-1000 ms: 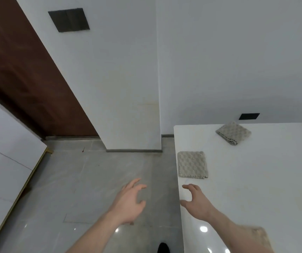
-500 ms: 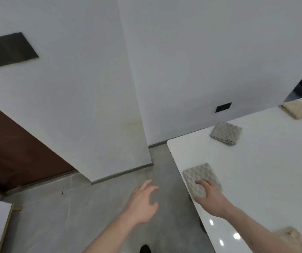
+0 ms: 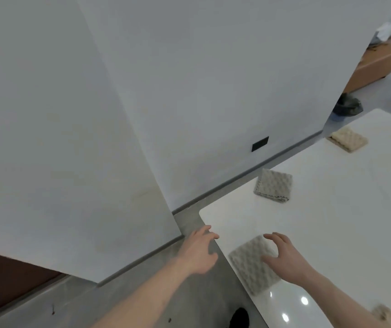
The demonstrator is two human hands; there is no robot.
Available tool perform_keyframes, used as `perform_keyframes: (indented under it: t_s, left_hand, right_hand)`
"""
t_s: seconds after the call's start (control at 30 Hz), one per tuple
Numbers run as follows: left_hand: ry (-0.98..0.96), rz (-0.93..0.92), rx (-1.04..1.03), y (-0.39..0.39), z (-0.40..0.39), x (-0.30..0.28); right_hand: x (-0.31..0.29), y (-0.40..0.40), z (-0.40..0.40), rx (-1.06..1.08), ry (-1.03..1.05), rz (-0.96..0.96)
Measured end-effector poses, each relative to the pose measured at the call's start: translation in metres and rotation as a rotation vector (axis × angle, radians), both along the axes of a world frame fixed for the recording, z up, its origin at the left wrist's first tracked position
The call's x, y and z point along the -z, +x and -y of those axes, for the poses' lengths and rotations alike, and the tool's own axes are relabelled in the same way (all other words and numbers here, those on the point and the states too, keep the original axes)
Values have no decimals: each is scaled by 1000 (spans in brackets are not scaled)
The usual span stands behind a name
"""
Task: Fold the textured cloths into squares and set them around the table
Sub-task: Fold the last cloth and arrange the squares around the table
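Right hand: positioned over the near grey folded cloth, which lies flat on the white bench close to its left edge. The fingers are spread and gently curved, with the fingertips reaching past the cloth's far corner and the thumb lying across the cloth's upper surface. The hand appears to rest on the cloth without gripping it, though contact under the palm cannot be confirmed from this angle.

Left hand: held over the grey floor just beside the bench corner. The fingers are extended and loosely spread, and the hand holds nothing. The fingertips lie near the bench edge.

Second grey folded cloth: lies on the bench farther back, near the bench's far edge, well apart from both hands.

Beige folded cloth: lies farther along the same edge of the bench.

A white wall stands behind the bench, with a dark rectangular wall plate low on it.
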State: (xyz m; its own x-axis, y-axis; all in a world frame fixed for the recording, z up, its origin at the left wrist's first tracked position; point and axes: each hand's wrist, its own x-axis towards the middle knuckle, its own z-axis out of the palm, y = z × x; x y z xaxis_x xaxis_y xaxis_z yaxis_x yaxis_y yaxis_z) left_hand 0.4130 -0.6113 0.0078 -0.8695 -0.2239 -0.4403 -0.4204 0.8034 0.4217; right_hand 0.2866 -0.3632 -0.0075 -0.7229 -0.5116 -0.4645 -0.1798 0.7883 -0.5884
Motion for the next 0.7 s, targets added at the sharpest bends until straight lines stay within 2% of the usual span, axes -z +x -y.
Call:
perform_keyframes:
  t_s: [0.33,0.7]
  left_hand:
    - [-2,94,122,-104,18,12]
    - [29,152,378,-268,25,60]
  right_hand:
    - [11,-86,17,92,44,30]
    - [52,-162,38,399,31,69]
